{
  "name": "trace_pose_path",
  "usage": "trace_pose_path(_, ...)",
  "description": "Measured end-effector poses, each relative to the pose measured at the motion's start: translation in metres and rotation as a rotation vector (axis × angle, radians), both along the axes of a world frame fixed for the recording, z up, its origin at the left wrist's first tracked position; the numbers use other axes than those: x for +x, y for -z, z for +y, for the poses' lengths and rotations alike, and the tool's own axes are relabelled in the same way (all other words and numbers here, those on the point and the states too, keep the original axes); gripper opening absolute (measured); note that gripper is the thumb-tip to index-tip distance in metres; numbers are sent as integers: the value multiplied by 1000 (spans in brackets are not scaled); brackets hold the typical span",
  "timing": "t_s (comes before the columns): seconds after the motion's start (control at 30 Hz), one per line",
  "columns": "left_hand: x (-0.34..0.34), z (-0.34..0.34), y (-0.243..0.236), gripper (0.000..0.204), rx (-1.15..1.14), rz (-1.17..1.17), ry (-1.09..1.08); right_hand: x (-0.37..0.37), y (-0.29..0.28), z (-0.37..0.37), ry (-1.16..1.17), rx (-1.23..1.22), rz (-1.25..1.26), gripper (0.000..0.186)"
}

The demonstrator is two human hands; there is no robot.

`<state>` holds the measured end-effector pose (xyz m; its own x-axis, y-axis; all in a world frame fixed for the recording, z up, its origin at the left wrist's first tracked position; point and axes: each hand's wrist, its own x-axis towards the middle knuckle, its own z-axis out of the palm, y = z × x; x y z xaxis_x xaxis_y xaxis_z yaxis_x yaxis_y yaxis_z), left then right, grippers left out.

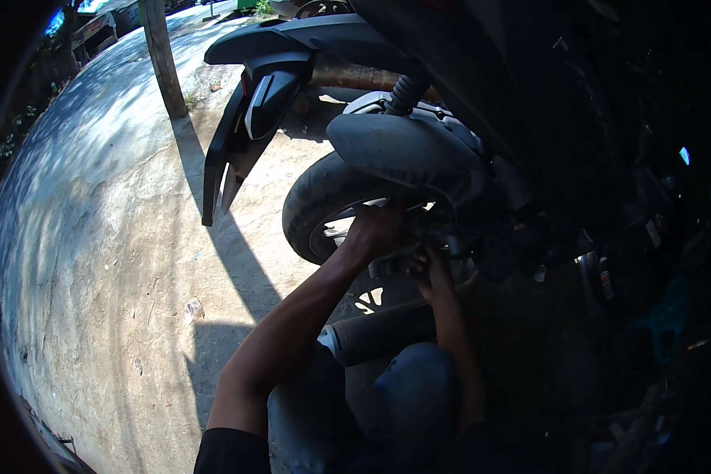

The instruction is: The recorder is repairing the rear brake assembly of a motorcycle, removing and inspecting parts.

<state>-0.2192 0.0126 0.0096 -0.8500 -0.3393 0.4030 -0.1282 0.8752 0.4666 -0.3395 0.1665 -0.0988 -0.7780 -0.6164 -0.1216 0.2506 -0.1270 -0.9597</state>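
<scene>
A motorcycle's rear wheel (299,207) stands in front of me under a grey inner fender (399,146). My left hand (375,229) reaches to the hub area beside the spokes. Its fingers look curled around a part there, which deep shadow hides. Just below and to the right, my right hand (433,273) is at the underside of the dark parts near the axle. Its fingers are bent, and what they grip is too dark to name. A dark exhaust muffler (383,332) with a light end lies below both hands, in front of my knees.
The black tail piece (253,103) with its plate holder juts out to the left. A shock absorber spring (405,95) rises above the fender. A wooden post (162,59) stands on the sunlit concrete ground (110,261). Dim clutter, including a teal object (667,320), fills the right side.
</scene>
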Motion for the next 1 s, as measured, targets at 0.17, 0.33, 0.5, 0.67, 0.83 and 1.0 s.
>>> trace_pose_path(0.17,-3,11,-18,79,49,47,91,-17,16,8,270,244,853,30)
trace_pose_path(0.33,5,3,-8,79,46,-6,19,20,-41,9,28,353,501,31)
trace_pose_path(0.5,1,2,-4,81,0,15,27,8,-26,11,-75,-156,-376,27)
trace_pose_path(0.67,0,9,-16,84,44,13,60,-4,-5,7,273,276,1078,29)
trace_pose_path(0.83,8,6,-12,85,-35,34,47,3,-25,13,-65,298,470,29)
trace_pose_path(1.0,0,3,-4,83,2,35,32,4,-10,5,7,25,143,28)
